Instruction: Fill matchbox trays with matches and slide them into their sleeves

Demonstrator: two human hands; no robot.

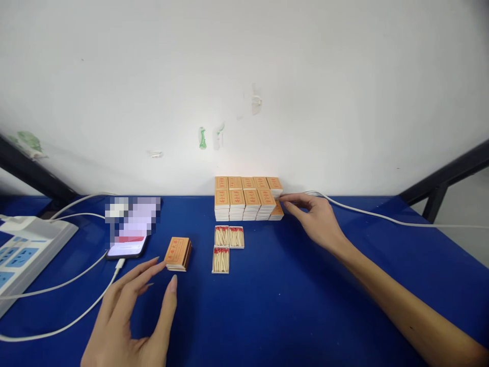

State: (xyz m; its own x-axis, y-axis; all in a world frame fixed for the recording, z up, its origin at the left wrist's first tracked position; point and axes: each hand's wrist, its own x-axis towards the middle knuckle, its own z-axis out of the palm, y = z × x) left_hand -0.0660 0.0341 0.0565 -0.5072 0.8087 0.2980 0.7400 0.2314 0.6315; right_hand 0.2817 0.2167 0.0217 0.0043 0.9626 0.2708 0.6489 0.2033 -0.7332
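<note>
My right hand [315, 216] reaches to the right end of a block of stacked orange matchboxes [246, 199] by the wall; its fingertips pinch a box [277, 209] at the low right corner of the block. My left hand [132, 306] hovers open, fingers spread, just in front of a small pile of orange matchbox sleeves [178, 253], apart from it. Three open trays of red-tipped matches [226, 245] lie flat between the hands, in front of the block.
A phone [130, 239] on a white charging cable [69, 318] lies at the left. A white power strip [26, 252] sits at the far left edge. Another white cable [382, 218] runs along the back right. The table has a blue cloth [286, 306].
</note>
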